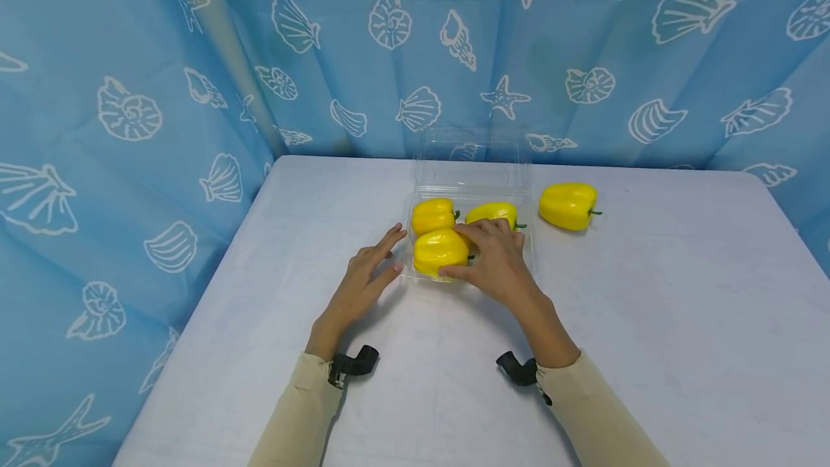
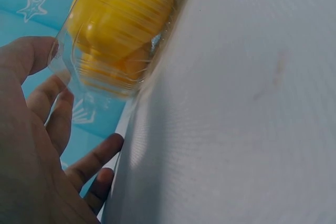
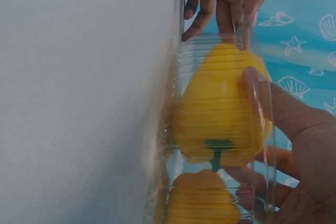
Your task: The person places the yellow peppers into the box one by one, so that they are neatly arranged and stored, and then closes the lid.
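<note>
On the white-covered desk [image 1: 648,323], at far left: left hand [image 1: 357,287] with spread fingers against a clear hinged container's [image 1: 473,192] left wall, no pepper clasped. Inside, at the container's near left, front yellow pepper [image 1: 439,251], long axis nine to three o'clock, stem toward three. At that stem end, right hand [image 1: 498,258], grip partly closed, thumb and fingers around the pepper. At two o'clock from there, outside: loose yellow pepper [image 1: 567,206].
</note>
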A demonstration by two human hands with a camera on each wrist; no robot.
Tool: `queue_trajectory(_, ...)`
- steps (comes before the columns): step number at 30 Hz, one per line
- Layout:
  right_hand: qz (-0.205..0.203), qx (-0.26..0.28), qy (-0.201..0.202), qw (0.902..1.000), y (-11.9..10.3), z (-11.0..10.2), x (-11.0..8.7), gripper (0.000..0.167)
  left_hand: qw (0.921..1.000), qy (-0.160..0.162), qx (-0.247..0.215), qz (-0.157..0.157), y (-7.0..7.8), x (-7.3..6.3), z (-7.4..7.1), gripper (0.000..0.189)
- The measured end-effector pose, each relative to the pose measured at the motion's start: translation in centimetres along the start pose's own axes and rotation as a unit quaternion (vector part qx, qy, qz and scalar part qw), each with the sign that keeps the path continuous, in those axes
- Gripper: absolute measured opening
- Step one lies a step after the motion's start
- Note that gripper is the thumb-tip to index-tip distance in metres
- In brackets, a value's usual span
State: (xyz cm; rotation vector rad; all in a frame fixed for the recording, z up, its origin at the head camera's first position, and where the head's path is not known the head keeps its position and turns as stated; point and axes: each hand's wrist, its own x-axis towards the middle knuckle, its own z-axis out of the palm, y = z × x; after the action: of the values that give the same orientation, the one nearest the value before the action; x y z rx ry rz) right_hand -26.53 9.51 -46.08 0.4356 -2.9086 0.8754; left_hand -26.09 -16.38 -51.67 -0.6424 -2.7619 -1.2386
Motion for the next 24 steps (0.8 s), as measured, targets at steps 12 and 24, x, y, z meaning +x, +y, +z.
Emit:
queue_trajectory(12, -0.023, 0.006, -0.027, 0.9993, 0.8, -0.3, 0.0, 0.080, 0.9999, 0.002, 0.011, 0.005, -0.1, -0.1, 0.1, 0.054)
queue_trajectory(24, -0.050, 0.019, -0.061, 0.9967, 1.5, -1.0, -0.1, 0.083, 0.9999, -0.006, 0.010, -0.004, 0.4, 0.0, 0.0, 0.054)
